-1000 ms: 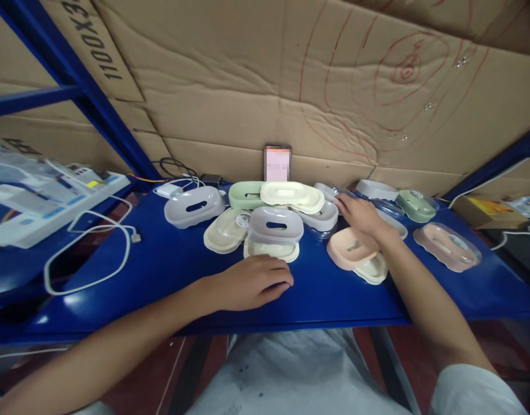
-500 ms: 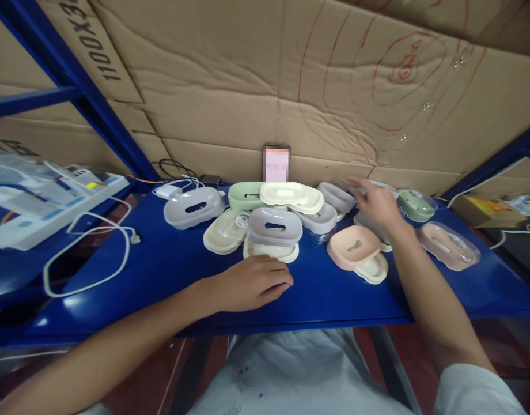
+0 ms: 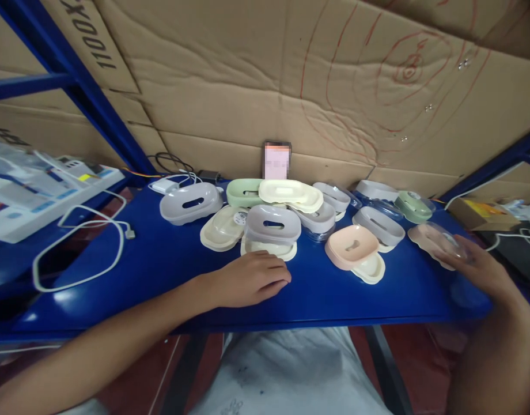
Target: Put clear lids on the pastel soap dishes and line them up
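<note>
**Right hand at the pink soap dish on the far right of the blue table**

We take the blue table (image 3: 170, 271) as our landmark. On its right end lies the pink soap dish (image 3: 435, 241), under what looks like a clear cover, apart from the main pile of dishes at the table's middle. Our right hand (image 3: 485, 271) sits at the table's right front corner, fingers spread and curled toward the dish. The fingertips (image 3: 450, 259) reach its near right rim, and they seem to touch it, though motion blur keeps us from saying whether they grip it; we cannot tell if the hand has closed on the dish.

Our left hand (image 3: 248, 279) rests on the table's front middle, fingers loosely curled, knuckles up, holding nothing. Just behind it stands a grey soap dish (image 3: 272, 223) stacked on a cream tray (image 3: 269, 249).

We judge the pink dish to be light, stiff moulded plastic, smooth and rather slippery, with a thin cover that may flex or pop loose if squeezed. The long sides of the rim look like the best hold, thumb on one side and fingers on the other, low enough to catch the base as well as the cover.

Toward the table's middle right lies a salmon dish (image 3: 350, 246) on a cream tray, and behind it a grey one (image 3: 378, 225). A phone (image 3: 277, 160) leans on the cardboard at the table's back edge, and a white cable (image 3: 81, 251) loops over the left end.
</note>
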Motion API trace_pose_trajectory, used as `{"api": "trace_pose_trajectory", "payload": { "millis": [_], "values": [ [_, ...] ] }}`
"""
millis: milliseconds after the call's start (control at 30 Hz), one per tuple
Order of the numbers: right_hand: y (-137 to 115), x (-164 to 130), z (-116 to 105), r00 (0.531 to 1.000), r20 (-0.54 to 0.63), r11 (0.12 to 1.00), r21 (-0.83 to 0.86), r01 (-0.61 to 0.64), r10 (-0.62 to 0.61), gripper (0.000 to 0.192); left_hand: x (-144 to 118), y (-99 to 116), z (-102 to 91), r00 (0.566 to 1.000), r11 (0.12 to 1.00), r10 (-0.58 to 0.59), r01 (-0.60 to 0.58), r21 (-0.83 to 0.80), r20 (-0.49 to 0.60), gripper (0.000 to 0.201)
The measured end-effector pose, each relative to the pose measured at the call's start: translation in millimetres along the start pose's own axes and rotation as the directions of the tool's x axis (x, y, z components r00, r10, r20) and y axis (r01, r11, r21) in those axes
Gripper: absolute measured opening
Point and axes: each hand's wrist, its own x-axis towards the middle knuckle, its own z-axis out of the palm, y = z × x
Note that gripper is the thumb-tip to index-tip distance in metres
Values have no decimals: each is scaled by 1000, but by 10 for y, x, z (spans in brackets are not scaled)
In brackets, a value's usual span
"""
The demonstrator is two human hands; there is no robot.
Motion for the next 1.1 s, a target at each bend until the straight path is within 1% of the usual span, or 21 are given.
{"api": "trace_pose_trajectory", "payload": {
  "millis": [100,167,233,267,300,333,367,400,433,467,500,533,567,600,667,733,833,900,1033,1067,1100],
  "values": [
    [-95,-60,42,990,47,968,208,-141,134,89,0,1,-10,1000,1000,-10,10,-23,-3,20],
    [-313,-52,43,988,-14,946,292,-141,152,90,4,23,-34,999,995,-48,47,-86,-10,21],
    [-654,-47,24,991,-90,924,378,-57,97,88,11,53,-52,992,969,-122,111,-220,-38,24],
    [-867,-56,7,992,-118,901,433,17,38,87,16,66,-53,983,938,-169,141,-317,-65,30],
    [-1104,-76,-12,988,-143,867,483,122,-59,86,22,73,-48,971,892,-218,157,-425,-101,41],
    [-1359,-108,-32,967,-173,822,512,249,-185,84,29,76,-38,954,835,-264,153,-529,-141,57],
    [-1624,-149,-50,927,-179,758,534,374,-331,83,35,72,-26,935,778,-304,133,-614,-183,75],
    [-1889,-196,-60,861,-165,682,546,487,-482,80,39,63,-15,915,736,-336,106,-668,-225,92],
    [-2144,-245,-61,770,-156,588,559,585,-618,80,42,51,-9,898,724,-350,78,-686,-267,107],
    [-2376,-292,-48,668,-132,482,592,646,-733,84,42,38,-9,881,742,-351,55,-668,-317,117],
    [-2577,-331,-21,576,-98,397,630,667,-812,89,39,24,-17,865,782,-342,45,-621,-368,124],
    [-2741,-362,20,518,-101,330,664,671,-850,91,32,13,-31,848,827,-328,45,-561,-416,127],
    [-2864,-382,73,481,-111,275,699,660,-870,93,24,3,-49,831,861,-319,54,-505,-456,125],
    [-2949,-395,134,465,-130,232,731,642,-876,93,14,-5,-67,815,883,-316,64,-466,-486,120],
    [-3024,-413,257,481,-179,180,772,609,-858,92,-7,-18,-88,795,892,-325,79,-445,-512,105],
    [-3023,-451,352,515,-210,174,782,599,-831,92,-23,-32,-82,800,884,-332,78,-461,-500,102],
    [-2991,-558,402,556,-214,217,764,608,-803,95,-26,-42,-45,842,855,-330,76,-512,-426,122],
    [-2979,-616,388,571,-202,241,759,605,-796,95,-14,-28,-31,854,835,-335,73,-545,-399,128],
    [-2910,-525,342,572,-208,239,758,607,-794,89,14,42,-54,812,853,-345,61,-519,-471,109],
    [-2866,-448,338,590,-215,260,745,615,-778,86,16,57,-66,802,862,-343,63,-503,-488,106],
    [-2809,-353,340,625,-217,310,719,622,-750,84,16,66,-77,796,868,-344,67,-493,-498,105]
  ]
}}
